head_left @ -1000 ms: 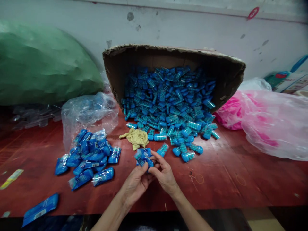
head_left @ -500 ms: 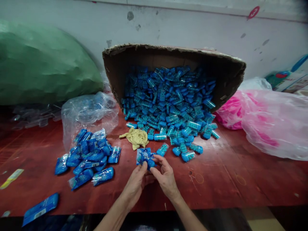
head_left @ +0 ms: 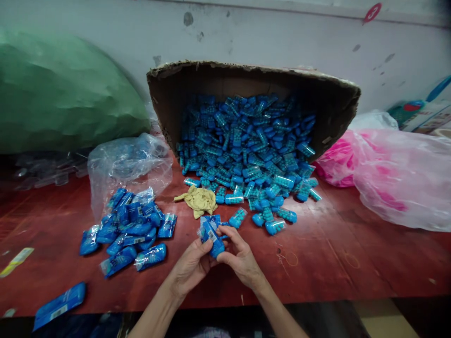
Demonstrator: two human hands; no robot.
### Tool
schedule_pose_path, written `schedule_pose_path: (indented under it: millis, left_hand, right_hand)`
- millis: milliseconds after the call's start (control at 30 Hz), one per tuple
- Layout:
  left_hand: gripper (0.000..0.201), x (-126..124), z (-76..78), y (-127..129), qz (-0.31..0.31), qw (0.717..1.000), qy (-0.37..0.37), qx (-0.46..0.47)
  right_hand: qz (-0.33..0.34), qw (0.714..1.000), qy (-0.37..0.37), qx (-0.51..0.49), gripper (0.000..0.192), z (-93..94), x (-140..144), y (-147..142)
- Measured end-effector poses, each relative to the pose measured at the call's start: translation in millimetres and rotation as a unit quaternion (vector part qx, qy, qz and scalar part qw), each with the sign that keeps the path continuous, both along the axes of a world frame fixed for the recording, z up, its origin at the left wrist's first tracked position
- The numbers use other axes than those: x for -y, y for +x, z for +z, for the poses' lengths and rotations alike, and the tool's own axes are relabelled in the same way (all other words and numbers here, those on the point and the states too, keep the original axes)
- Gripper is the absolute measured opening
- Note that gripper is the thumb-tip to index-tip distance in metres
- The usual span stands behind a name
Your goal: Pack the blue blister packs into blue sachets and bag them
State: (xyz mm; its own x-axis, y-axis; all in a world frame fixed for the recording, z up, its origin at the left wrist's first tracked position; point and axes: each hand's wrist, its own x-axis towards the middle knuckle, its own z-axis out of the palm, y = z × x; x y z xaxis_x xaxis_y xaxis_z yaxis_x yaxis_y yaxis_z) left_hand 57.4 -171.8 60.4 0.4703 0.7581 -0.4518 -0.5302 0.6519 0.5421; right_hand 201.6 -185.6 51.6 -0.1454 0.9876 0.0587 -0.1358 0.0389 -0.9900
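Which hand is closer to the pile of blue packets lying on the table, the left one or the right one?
Left. The left hand lies just right of the pile of blue packets; the right hand is farther right, beyond it. Both hold one blue packet.

Left hand (head_left: 190,266) and right hand (head_left: 242,259) pinch one blue packet (head_left: 212,233) together above the red table (head_left: 334,263).

The big green bag (head_left: 59,89) runs off the left edge. The pink bag (head_left: 394,173) runs off the right edge. Both arms are cut off at the near edge. Words on the blue packets (head_left: 130,230) are too small to read.
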Motion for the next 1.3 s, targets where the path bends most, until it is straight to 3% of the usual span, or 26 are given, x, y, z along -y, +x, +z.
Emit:
schedule_pose_path:
  millis: [133,367,500,733,967,1067,1200,1300]
  left_hand:
    - [0.022,2,-3.2,3,0.009,1.0,-0.002,0.011]
    - [0.014,8,0.2,18,0.074,0.997,-0.023,-0.001]
    - [0.015,11,7.1,20,0.064,0.997,-0.038,-0.017]
    - [0.016,12,7.0,15,0.033,0.998,-0.047,-0.017]
    - [0.015,20,-0.6,27,0.103,0.993,-0.061,-0.022]
    - [0.014,5,10.7,9,0.185,0.979,-0.077,-0.037]
    - [0.049,-30,39.6,-47,0.351,0.935,-0.035,-0.032]
    - [0.067,-43,52.9,-76,0.403,0.915,0.001,-0.011]
  right_hand:
    - [0.032,0.997,-0.041,-0.052,0.051,-7.0,-1,0]
    - [-0.007,0.999,-0.037,-0.004,0.045,-8.9,3,-2]
    - [-0.015,0.999,-0.05,0.01,0.05,-16.5,2,1]
    - [0.037,0.99,-0.097,-0.099,0.051,-17.1,-7,5]
    - [-0.045,0.997,-0.039,0.049,0.038,-17.9,0,-8]
    - [-0.015,0.994,0.029,0.108,0.041,-14.4,-1,-9]
    - [-0.029,0.982,0.061,0.176,0.034,-11.9,-7,-1]
    - [-0.072,0.965,0.088,0.237,0.028,-10.9,-21,2]
